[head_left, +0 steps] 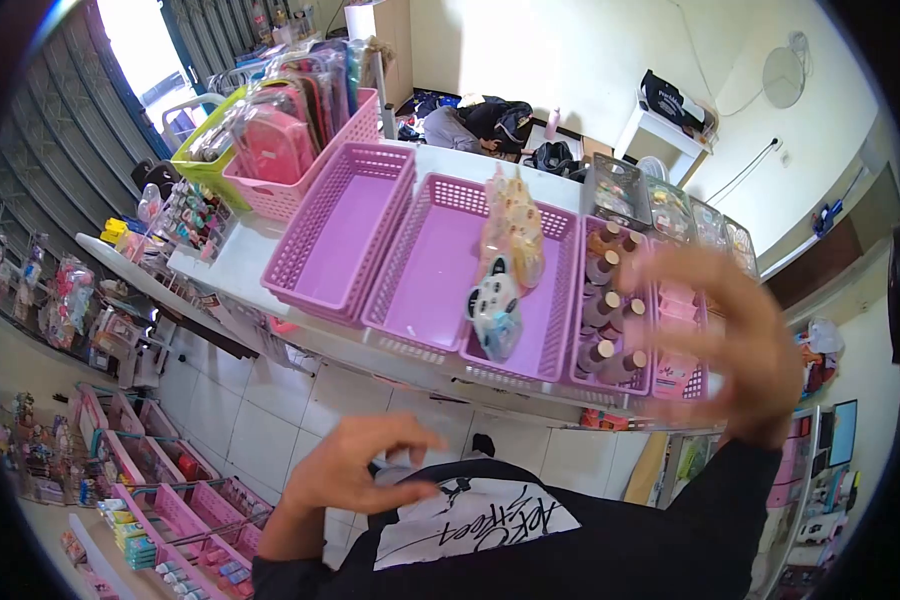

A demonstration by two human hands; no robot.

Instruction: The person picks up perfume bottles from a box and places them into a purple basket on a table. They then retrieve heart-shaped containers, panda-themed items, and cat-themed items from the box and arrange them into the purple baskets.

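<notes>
My left hand (pixel 355 465) hovers in front of my body, below the counter edge, fingers curved and apart with nothing in them. Blurred by motion, my right hand (pixel 740 335) is over the right end of the counter, its fingers spread and no object visible in them. Beneath and beside it are a purple basket of capped bottles (pixel 600 310) and a narrow basket with pink packets (pixel 676 375). Further left, a purple basket (pixel 545 345) holds a black-and-white panda-patterned item (pixel 495 305) in clear wrap and yellowish plastic-wrapped pieces (pixel 515 225).
Stacked purple baskets (pixel 315 240) stand left of centre, beside a pink basket (pixel 370 115) of packaged pouches and a green basket (pixel 210 170). Dark baskets (pixel 615 190) line the back right. A person (pixel 480 125) is low behind the counter. Pink shelving (pixel 185 510) is lower left.
</notes>
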